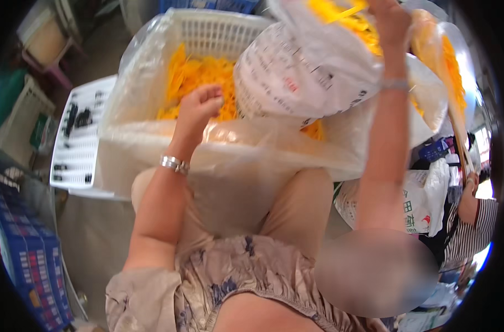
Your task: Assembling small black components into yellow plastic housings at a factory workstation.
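A large white sack with printing on its side leans over the right part of a white slatted crate. Yellow pieces fill its mouth. At that mouth is my right hand, blurred by motion, closed on the sack's edge, its fingertips partly hidden. Inside the crate, lined with clear plastic, lie loose yellow strips or petals. Above them my left hand hovers with curled fingers; what they may hold cannot be made out.
An upturned white basket with black marks or bits stands left of the crate. Blue crates are stacked at lower left. More bags with yellow pieces stand at far right, near another person's hand. A printed white bag lies beside my right knee.
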Tool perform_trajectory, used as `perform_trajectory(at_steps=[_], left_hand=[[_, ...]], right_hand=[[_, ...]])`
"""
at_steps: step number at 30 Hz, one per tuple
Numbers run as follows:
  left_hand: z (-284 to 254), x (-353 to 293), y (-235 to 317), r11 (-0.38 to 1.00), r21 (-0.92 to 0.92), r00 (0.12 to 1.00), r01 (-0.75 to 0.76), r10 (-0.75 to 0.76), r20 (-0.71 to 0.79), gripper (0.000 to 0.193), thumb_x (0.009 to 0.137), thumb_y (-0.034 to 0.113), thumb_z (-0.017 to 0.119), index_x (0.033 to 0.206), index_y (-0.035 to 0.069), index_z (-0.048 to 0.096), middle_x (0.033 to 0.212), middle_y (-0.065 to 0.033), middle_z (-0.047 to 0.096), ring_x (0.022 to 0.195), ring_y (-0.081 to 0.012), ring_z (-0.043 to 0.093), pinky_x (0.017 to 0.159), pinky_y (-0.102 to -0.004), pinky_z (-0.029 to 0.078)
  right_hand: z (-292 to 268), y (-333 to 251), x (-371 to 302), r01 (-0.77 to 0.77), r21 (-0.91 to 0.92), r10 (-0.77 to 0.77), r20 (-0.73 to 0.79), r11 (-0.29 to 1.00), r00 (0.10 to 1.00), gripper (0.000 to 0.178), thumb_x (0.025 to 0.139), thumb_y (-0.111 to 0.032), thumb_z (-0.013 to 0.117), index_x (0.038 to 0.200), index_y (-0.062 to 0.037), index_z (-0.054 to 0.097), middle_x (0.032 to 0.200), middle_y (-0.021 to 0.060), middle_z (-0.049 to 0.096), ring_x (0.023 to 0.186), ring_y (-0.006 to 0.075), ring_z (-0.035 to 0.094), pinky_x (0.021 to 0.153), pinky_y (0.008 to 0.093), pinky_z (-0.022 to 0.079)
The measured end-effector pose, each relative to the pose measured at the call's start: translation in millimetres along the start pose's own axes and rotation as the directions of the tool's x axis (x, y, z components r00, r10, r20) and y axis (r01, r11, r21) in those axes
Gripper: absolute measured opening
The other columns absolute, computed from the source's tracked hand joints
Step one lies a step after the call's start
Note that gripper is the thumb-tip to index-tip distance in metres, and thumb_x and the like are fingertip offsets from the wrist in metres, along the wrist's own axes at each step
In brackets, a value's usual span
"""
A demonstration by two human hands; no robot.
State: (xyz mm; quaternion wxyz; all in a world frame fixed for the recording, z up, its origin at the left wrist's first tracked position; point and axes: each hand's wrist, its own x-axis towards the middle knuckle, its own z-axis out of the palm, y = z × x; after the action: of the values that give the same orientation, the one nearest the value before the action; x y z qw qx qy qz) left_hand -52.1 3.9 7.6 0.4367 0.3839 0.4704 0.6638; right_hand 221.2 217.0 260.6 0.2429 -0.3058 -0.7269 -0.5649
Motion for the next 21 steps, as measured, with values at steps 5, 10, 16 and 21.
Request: perform_trajectory(at_steps=[5,10,16,21], left_hand=[[-23,3,9,0.994,-0.107,0.984,-0.021,0.002,-0.177,0.024,0.077,0.01,0.058,0.099,0.0,0.056,0.086,-0.0048,0.06,0.072,-0.0118,0.056,0.062,-0.0246,0.045],[-41,-1,20,0.979,-0.202,0.956,-0.026,-0.035,-0.291,0.016,0.078,0.008,0.056,0.093,0.002,0.057,0.082,-0.007,0.059,0.069,-0.0143,0.057,0.061,-0.0268,0.047],[-53,-13,27,0.931,-0.363,0.929,-0.03,-0.108,-0.355,0.015,0.079,0.005,0.052,0.093,0.0,0.056,0.083,-0.0095,0.06,0.069,-0.017,0.057,0.061,-0.0291,0.048],[-59,-13,30,0.933,-0.359,0.913,-0.029,-0.121,-0.389,0.017,0.079,0.004,0.049,0.094,-0.001,0.056,0.087,-0.0101,0.059,0.072,-0.0182,0.056,0.064,-0.0296,0.047]], right_hand=[[33,4,14,-0.236,0.584,0.401,-0.169,0.777,0.901,0.004,0.075,-0.006,0.056,0.075,-0.0097,0.054,0.066,0.0009,0.053,0.054,0.0112,0.049,0.047,0.0246,0.036],[-64,-144,-19,-0.172,0.97,0.14,0.148,0.174,0.979,0.022,0.077,0.0,0.057,0.097,-0.0059,0.065,0.081,-0.003,0.06,0.061,0.0019,0.047,0.052,0.0142,0.037],[-5,-325,-18,-0.725,0.547,-0.478,0.546,-0.419,0.688,0.015,0.072,-0.011,0.063,0.084,-0.0008,0.064,0.062,-0.0007,0.054,0.05,0.0042,0.044,0.042,0.019,0.033],[110,-449,-58,-0.59,0.806,-0.658,0.421,-0.045,0.625,0.014,0.066,-0.013,0.069,0.077,-0.0042,0.067,0.057,0.0036,0.058,0.046,0.01,0.05,0.041,0.026,0.039]])
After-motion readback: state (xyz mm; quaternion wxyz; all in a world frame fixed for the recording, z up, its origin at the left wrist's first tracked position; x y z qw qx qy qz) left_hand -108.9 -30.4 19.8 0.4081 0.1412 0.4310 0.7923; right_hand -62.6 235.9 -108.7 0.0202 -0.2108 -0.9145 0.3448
